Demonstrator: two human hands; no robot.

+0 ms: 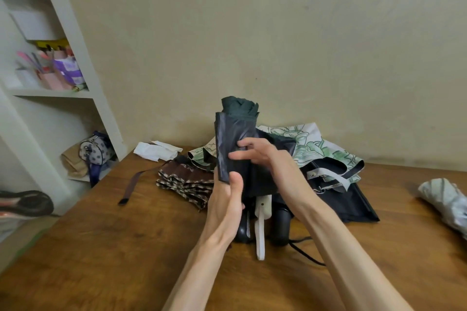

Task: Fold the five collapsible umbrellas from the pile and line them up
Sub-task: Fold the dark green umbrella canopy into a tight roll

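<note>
Left hand [225,201] and right hand [260,156] grasp the half-rolled dark fabric umbrella [236,131]; one rolled silvery-grey umbrella [441,197] at three o'clock seems done, the pile of unfolded umbrellas [318,150] remains.

a dark umbrella [237,139] stands upright over the middle of the desk [126,247], its canopy loosely gathered round the shaft, gripped by the left hand [225,199] and right hand [260,156]. behind it, toward the far edge, three lie heaped and unrolled: a brown patterned umbrella [184,182] at left, a white green-flowered umbrella [316,146], and a black umbrella [353,204] at right. a rolled grey umbrella [444,199] lies at the right edge.
</note>
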